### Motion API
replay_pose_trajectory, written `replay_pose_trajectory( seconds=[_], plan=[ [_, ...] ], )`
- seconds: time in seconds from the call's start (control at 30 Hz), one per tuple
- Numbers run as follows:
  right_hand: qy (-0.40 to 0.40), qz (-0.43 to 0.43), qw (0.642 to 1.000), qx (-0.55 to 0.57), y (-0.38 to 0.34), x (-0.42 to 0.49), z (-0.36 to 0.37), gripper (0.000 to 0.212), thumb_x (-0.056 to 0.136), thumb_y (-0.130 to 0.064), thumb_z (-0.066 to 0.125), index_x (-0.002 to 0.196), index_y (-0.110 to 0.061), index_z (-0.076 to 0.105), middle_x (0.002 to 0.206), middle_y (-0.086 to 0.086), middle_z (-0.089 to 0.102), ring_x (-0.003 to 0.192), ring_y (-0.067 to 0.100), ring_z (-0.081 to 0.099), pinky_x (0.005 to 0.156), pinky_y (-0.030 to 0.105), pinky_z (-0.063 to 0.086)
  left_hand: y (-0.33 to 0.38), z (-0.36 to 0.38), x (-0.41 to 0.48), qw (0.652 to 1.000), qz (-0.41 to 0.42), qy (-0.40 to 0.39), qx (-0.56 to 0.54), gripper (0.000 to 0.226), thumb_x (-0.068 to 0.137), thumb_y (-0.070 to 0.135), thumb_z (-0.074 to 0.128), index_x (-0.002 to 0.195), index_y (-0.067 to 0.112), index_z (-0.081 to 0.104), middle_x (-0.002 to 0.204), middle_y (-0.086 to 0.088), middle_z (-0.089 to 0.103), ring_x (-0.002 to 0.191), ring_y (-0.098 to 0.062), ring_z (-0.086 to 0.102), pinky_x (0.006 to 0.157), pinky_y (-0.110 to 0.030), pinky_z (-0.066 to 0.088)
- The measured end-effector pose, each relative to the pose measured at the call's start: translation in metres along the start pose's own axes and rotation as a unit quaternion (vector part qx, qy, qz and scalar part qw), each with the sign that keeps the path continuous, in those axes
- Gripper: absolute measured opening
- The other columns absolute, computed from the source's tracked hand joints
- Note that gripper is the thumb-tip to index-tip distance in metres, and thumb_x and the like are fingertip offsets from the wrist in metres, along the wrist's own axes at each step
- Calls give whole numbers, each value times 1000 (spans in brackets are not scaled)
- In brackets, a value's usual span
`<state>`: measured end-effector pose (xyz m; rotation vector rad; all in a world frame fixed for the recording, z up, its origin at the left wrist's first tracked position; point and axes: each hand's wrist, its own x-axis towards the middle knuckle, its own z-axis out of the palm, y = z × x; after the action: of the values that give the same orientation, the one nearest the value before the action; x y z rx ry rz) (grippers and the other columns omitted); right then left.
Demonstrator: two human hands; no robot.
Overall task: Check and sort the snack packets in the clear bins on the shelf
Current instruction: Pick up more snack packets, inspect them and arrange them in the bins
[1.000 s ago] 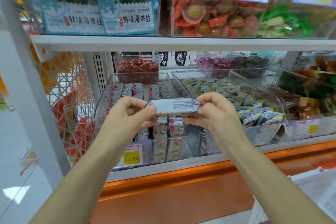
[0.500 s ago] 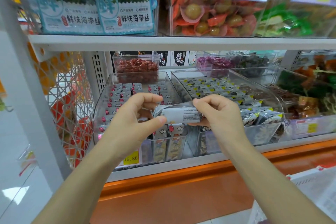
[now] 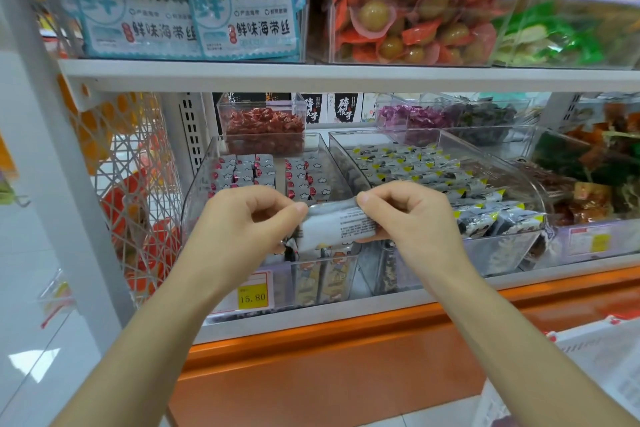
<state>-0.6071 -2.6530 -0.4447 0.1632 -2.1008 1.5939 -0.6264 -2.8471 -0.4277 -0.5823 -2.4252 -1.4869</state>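
Observation:
A small silver snack packet [image 3: 334, 224] with fine black print is held flat between both hands, in front of the left clear bin [image 3: 197, 191]. My left hand [image 3: 242, 222] pinches its left end and my right hand [image 3: 412, 218] pinches its right end. Rows of grey packets with red ends [image 3: 249, 170] lie in that bin. The clear bin to its right [image 3: 530, 191] holds several grey packets with yellow corners [image 3: 426, 166].
A small box of red sweets [image 3: 263, 126] stands behind the left bin. Bins of purple, dark and orange-green snacks fill the right. The shelf above [image 3: 346, 74] carries seaweed bags and packed eggs. A yellow 15.80 price tag [image 3: 252, 296] hangs on the bin front. A white wire rack [image 3: 131, 191] stands left.
The packet has been turned over and tilted between my fingers, and both hands have dropped slightly toward the front of the left bin.

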Motion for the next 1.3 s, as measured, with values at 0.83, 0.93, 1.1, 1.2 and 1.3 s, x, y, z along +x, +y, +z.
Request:
replay_pose_trajectory(
  seconds=[0.83,0.93,1.1,1.2,1.3],
  plan=[
    [39,-37,998,45,-10,20,-11,24,84,-7,66,104,-20,65,94,-1,70,86,15,68,70,26,57,-17,28,15,997,36,20,67,43,93,33,52,134,23,49,111,14,59,101,-5,57,81,-14,44],
    [73,-63,993,-61,-11,30,-13,20,83,-15,69,99,-24,60,93,-2,66,85,17,64,76,32,55,-25,34,18,975,32,-33,217,51,92,41,48,138,18,43,128,1,52,123,-19,44,101,-32,38],
    [-5,-136,953,-270,-19,46,-8,23,84,-21,68,107,-19,61,92,-11,58,82,8,51,72,16,37,-32,39,19,925,49,-113,360,54,90,58,33,133,27,44,138,11,43,133,-14,30,108,-47,22],
    [-83,-172,907,-375,-23,55,-2,34,86,-27,66,117,-14,61,111,-4,61,100,8,51,83,17,36,-38,38,18,913,57,-124,384,56,90,61,25,130,29,48,140,14,42,135,-9,25,112,-48,12],
    [-132,-164,854,-476,-22,63,9,38,84,-34,66,117,-16,60,113,6,64,114,23,49,90,38,43,-39,36,17,913,56,-122,386,55,89,61,26,126,28,51,135,13,47,131,-9,29,111,-48,14]
  ],
)
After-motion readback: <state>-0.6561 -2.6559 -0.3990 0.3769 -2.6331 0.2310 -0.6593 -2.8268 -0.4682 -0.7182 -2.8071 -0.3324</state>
